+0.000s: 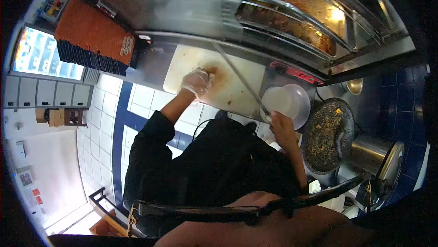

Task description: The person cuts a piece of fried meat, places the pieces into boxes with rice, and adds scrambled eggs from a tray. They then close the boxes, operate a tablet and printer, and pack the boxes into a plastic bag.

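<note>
My right hand (283, 130), bare, is wrapped round the handle of a long knife (242, 76). Its narrow blade slants up and left over a pale cutting board (248, 66). On the left part of the board, my left hand (197, 82) wears a clear plastic glove. Its fingers are curled in, and what they may hold is hidden. Brown food bits (212, 70) and a greasy stain lie just beside the gloved fingers. Close to my right hand are white plastic bowls (299, 110), one inside the other.
A large dark round pan (326, 142) with browned crumbs stands at the right, near a steel pot (369, 153). Metal trays of browned food (287, 23) sit in a lit steel cabinet ahead. Stacked pizza boxes (93, 30) stand at the left.
</note>
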The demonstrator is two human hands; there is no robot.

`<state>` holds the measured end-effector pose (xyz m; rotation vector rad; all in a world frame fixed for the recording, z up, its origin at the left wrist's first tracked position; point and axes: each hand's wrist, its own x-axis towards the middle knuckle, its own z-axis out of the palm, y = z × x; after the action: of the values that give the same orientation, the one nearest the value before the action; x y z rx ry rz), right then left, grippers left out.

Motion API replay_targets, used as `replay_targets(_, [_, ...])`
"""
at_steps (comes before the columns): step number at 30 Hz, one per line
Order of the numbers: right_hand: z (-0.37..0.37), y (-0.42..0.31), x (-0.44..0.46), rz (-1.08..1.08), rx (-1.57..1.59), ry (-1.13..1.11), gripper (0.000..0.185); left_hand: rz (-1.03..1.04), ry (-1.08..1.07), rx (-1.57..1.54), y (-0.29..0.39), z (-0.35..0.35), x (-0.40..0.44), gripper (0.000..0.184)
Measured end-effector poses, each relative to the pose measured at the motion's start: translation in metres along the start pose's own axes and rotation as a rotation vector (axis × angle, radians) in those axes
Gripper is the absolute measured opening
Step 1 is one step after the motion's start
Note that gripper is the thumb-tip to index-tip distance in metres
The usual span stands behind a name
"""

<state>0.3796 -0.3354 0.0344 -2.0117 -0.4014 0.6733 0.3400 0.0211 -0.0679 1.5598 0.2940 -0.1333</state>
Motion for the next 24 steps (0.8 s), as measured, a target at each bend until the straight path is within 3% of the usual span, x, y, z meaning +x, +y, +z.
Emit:
replay_targets(2, [0.030, -0.025, 0.024, -0.031, -0.302, -0.057, 0.052, -0.121, 0.250, 1.433, 0.024, 0.037, -0.016, 0.049])
replay_targets(3, [0.044, -0.030, 0.036, -0.012, -0.348, -0.089, 0.055, 0.054, 0.324, 1.476, 0.004, 0.039, -0.021, 0.054])
replay_targets(6, [0.085, -0.040, 0.067, 0.010, -0.399, -0.122, 0.059, 0.095, 0.393, 1.342, 0.012, 0.048, -0.040, 0.059])
replay_targets(8, [0.104, -0.039, 0.088, -0.004, -0.404, -0.111, 0.061, 0.052, 0.407, 1.191, 0.013, 0.033, -0.042, 0.048])
replay_targets(10, [0.117, -0.034, 0.104, -0.019, -0.521, -0.117, 0.064, 0.573, 0.666, 0.963, -0.003, 0.002, -0.040, 0.034])
replay_targets(11, [0.120, -0.036, 0.109, -0.015, -0.527, -0.123, 0.064, 0.781, 0.695, 0.913, -0.008, -0.015, -0.038, 0.026])
replay_targets(12, [0.123, -0.039, 0.112, 0.033, -0.554, -0.186, 0.065, 0.657, 0.688, 1.033, -0.008, -0.028, -0.045, 0.025])
replay_targets(15, [0.130, -0.047, 0.114, 0.108, -0.593, -0.256, 0.067, 0.742, 0.681, 1.004, -0.016, -0.064, -0.028, 0.024])
replay_targets(17, [0.133, -0.049, 0.111, 0.135, -0.604, -0.263, 0.067, 0.240, 0.047, 0.385, -0.043, -0.089, 0.001, 0.026])
replay_targets(18, [0.133, -0.049, 0.111, 0.143, -0.590, -0.261, 0.067, 0.235, 0.046, 0.380, -0.053, -0.101, 0.017, 0.026])
replay_targets(21, [0.130, -0.059, 0.110, 0.161, -0.598, -0.270, 0.067, 0.333, -0.143, 0.733, -0.074, -0.129, 0.060, 0.020])
replay_targets(22, [0.129, -0.062, 0.110, 0.167, -0.616, -0.279, 0.067, 0.332, -0.144, 0.728, -0.053, -0.125, 0.053, 0.020])
replay_targets(24, [0.131, -0.061, 0.107, 0.128, -0.589, -0.239, 0.064, 0.463, -0.218, 1.377, 0.015, -0.113, 0.034, 0.019])
